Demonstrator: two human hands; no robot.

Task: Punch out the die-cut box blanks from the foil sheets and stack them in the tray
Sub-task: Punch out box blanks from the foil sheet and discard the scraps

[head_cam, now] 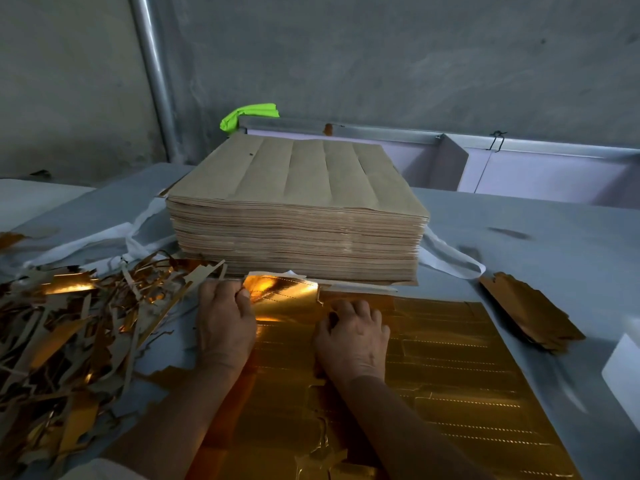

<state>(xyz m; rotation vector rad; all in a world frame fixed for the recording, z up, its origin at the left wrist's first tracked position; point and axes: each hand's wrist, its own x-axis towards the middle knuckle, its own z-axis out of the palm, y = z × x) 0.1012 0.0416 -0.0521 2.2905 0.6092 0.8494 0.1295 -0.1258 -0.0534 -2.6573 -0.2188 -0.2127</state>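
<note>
A gold foil sheet with die-cut lines lies flat on the table in front of me. My left hand pinches the sheet's far left corner and lifts a torn flap that shines bright. My right hand presses down on the sheet just right of that flap, fingers curled. A small stack of punched gold blanks lies to the right. A thick pile of sheets, brown backs up, stands behind the hands.
A heap of gold and brown waste strips covers the table at left. A white object sits at the right edge. White straps lie under the pile. A metal-framed tray and a green rag are behind.
</note>
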